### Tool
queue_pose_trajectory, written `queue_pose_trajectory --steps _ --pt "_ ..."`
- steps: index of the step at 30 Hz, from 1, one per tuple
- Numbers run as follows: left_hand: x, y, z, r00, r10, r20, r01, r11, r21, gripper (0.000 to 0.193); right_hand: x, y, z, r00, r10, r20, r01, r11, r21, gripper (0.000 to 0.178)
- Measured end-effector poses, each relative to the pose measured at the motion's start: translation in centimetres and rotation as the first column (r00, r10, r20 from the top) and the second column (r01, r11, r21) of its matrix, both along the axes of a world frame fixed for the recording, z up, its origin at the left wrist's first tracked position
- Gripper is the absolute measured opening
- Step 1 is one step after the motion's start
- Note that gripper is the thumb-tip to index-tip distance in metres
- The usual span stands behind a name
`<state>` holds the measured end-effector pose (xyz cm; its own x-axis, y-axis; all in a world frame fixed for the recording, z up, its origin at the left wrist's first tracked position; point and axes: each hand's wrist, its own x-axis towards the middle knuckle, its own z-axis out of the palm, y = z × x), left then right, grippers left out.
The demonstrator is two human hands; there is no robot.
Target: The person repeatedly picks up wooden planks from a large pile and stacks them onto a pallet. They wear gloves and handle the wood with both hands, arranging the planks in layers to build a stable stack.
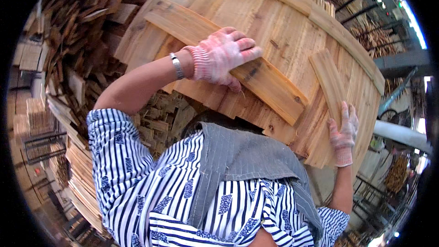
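My left hand [224, 57], in a white and pink knit glove, is closed over a long wooden board [274, 84]. The thumb lies at its near edge and the fingers reach across its top. This board runs diagonally over a broad layer of planks [283, 32] laid side by side. On the right, my right hand [344, 132], gloved alike, is at the lower end of a shorter, narrow board [328, 75]. Its thumb and fingers are on either side of that end. The short board also rests on the planks.
A long strip of wood [338, 25] borders the far side of the planks. Scrap wood [87, 23] is heaped at the left, with stacked boards [84, 187] below it. Wood pieces [167, 116] lie under the near edge. A pale pipe [402, 135] stands at the right.
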<state>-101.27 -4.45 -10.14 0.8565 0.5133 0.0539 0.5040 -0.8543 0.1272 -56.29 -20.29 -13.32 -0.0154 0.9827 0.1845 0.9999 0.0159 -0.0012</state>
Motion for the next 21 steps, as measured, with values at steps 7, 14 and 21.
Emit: queue_pose_trajectory --steps 7,14,21 --pt "-2.5 -0.6 4.0 0.989 0.098 0.115 -0.113 0.985 0.131 0.104 -0.2 0.5 -1.4 0.997 -0.079 -0.007 0.078 0.997 -0.029 0.072" --pt "-6.9 -2.5 0.4 0.970 0.240 -0.046 -0.240 0.971 0.014 0.106 -1.5 1.9 -0.9 0.996 -0.091 -0.017 0.091 0.995 -0.041 0.073" --pt "-8.6 -9.1 2.0 0.080 0.499 0.863 -0.483 0.777 -0.404 0.085 -0.1 2.1 -1.6 1.000 -0.009 0.020 0.009 1.000 -0.006 0.073"
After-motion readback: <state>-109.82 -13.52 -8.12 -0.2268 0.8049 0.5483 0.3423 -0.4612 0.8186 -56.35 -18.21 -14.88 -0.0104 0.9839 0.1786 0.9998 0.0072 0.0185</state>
